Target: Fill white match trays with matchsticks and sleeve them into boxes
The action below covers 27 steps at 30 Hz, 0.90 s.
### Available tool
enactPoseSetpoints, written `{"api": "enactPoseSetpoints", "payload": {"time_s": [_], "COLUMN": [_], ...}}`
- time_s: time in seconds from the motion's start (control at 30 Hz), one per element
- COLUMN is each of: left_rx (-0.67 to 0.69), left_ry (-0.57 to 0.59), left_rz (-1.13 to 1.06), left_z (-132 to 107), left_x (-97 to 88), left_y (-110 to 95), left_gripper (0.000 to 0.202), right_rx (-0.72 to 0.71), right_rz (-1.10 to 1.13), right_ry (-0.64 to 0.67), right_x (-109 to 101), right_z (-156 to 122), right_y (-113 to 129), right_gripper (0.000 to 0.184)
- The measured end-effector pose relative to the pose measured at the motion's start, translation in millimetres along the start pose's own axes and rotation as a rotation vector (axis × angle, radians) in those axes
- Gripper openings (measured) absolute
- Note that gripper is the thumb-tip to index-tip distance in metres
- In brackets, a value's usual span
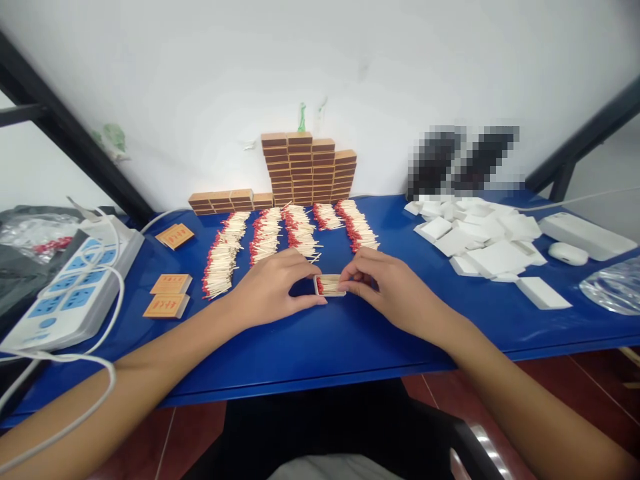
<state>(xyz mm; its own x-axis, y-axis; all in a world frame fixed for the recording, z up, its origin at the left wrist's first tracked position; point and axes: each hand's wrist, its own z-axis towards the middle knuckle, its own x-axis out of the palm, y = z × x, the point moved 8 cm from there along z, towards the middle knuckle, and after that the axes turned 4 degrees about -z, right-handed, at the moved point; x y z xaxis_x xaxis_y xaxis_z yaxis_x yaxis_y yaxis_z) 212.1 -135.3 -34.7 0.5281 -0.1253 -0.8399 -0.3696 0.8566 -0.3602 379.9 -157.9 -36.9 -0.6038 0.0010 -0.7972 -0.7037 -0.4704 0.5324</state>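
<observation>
Match tray (315, 285): between the two hands' fingers.
Left fingers (309, 303): holding the tray's near-left end.
Right fingers (361, 291): narrowed on the matches' (331, 286) plain ends.
Red heads (321, 285): best kept aligned, matches pressed level, gently.

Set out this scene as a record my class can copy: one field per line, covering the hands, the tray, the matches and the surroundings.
Left hand: thumb and forefinger on either side of the small tray's left end
Right hand: fingertips at the tray's right end
Tray contents: red-tipped matches
Loose matches: five rows beyond the hands
Against the wall: stacked matchboxes
Left side: orange boxes, white power strip
Right side: heap of white trays
Surface: blue table
</observation>
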Motion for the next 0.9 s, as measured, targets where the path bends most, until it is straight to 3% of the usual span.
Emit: {"api": "enactPoseSetpoints", "payload": {"time_s": [0.17,0.47,0.9], "left_rx": [0.012,0.02,-0.006], "left_ry": [0.007,0.011,0.034], "left_rz": [-0.005,-0.01,-0.005], "left_z": [-0.8,-0.1,-0.8], "left_x": [1.4,1.3,2.9], "left_y": [-1.3,-3.0,0.6], "left_gripper": [0.039,0.037,0.039], "right_rx": [0.001,-0.007,0.013], "right_rz": [-0.017,0.048,-0.027], "right_ry": [0.063,0.051,0.045], "right_x": [9.2,7.1,8.6], "right_z": [-2.2,-1.9,1.6], "right_y": [1.3,-0.4,1.8], "right_gripper": [0.012,0.011,0.014]}}
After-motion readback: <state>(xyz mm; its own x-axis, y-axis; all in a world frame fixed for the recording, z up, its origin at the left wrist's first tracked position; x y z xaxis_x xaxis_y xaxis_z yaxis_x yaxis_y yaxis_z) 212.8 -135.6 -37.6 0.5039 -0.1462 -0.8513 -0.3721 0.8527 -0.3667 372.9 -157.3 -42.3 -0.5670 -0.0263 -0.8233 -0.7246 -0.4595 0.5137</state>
